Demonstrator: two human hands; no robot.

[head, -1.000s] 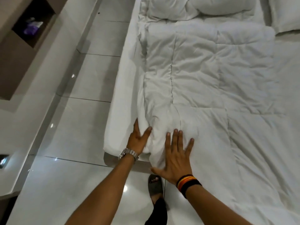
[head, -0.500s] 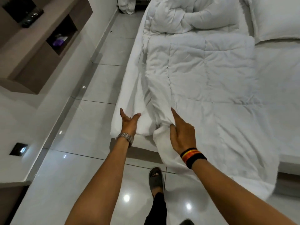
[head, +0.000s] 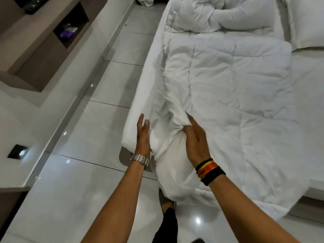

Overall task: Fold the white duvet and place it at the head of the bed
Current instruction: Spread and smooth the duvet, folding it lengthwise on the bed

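The white quilted duvet (head: 228,88) lies lengthwise on the bed (head: 140,102), folded into a long strip, its near end hanging over the foot of the bed. My right hand (head: 194,139) pinches a bunched fold of the duvet near its left edge, fingers closed into the cloth. My left hand (head: 142,135), with a metal watch on the wrist, is flat and open against the left side of the bunched corner, fingers pointing up the bed. Where the fingertips of my right hand sit is hidden in the fold.
White pillows (head: 219,13) are heaped at the head of the bed, another pillow (head: 308,20) at the far right. A brown wall shelf (head: 43,37) hangs at the left over a glossy tiled floor (head: 70,172). My sandalled foot (head: 165,200) stands below the duvet end.
Both hands lay flat on the duvet corner a second ago. My right hand has since closed on a fold and lifted it slightly; my left hand has slid along the corner's left side.
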